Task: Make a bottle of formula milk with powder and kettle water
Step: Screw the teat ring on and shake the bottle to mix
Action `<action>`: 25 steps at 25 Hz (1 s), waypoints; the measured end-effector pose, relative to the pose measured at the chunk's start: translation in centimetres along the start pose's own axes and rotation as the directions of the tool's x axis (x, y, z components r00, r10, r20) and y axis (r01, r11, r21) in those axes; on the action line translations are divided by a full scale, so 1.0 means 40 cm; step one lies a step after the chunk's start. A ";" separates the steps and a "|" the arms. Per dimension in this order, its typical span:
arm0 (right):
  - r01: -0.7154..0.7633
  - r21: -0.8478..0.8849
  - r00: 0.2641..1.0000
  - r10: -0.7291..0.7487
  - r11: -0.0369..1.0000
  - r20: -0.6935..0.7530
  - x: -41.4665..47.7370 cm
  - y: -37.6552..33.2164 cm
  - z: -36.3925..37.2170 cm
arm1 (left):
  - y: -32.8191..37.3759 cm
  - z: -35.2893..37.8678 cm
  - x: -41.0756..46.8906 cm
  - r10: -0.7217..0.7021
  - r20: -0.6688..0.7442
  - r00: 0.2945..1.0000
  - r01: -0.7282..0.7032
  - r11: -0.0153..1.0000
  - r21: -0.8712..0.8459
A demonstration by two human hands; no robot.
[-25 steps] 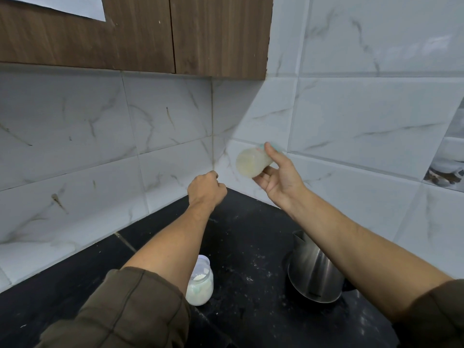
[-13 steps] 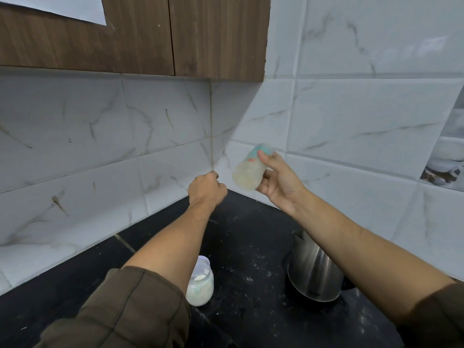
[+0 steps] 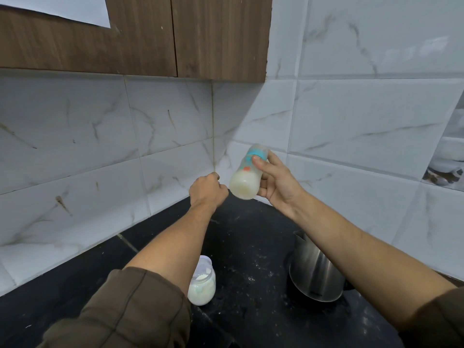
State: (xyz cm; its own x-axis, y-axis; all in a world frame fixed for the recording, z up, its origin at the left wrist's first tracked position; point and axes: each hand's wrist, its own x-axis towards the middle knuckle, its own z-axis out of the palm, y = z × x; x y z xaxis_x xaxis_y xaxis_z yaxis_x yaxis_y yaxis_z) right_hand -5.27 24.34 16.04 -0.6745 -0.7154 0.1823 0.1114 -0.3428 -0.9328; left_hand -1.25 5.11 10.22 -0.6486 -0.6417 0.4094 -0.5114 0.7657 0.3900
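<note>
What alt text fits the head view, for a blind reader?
A right hand holds a tilted bottle of milk above a black counter; the left hand is a fist beside it. Below stand a powder jar and a steel kettle.

Feeding bottle (image 3: 247,172): translucent, with a teal collar and small coloured prints, held off the worktop (image 3: 251,247) in the right hand (image 3: 276,182), thumb across its side. It is tilted, base low and towards the viewer, top pointing up at the tiled corner; pale milky liquid fills the base end. Powder jar (image 3: 202,285): clear, rounded, upright on the dark worktop, holding white powder, partly hidden by a forearm. Kettle (image 3: 316,277): brushed steel, standing to the jar's right, well apart from it, spout towards the wall.
</note>
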 end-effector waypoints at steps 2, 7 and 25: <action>0.050 0.142 0.988 -0.028 0.989 -0.152 0.014 -0.002 0.000 | -0.005 -0.002 0.000 -0.003 -0.005 1.000 0.003 1.000 -0.005; 0.044 0.258 0.967 0.023 0.965 -0.253 0.022 0.013 -0.010 | -0.007 -0.001 -0.001 -0.004 -0.002 1.000 0.004 1.000 -0.006; 0.065 0.249 0.984 -0.020 0.966 -0.176 0.048 -0.026 0.000 | 0.004 -0.003 0.023 0.008 -0.024 1.000 -0.008 1.000 -0.001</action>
State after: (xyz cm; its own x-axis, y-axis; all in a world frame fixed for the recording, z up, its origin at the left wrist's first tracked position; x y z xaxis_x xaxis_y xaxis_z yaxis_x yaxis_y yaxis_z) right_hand -6.69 23.32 17.35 -0.7948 -0.5897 0.1434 0.2461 -0.5292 -0.8120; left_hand -1.87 4.64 10.76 -0.6390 -0.6364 0.4321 -0.5055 0.7708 0.3877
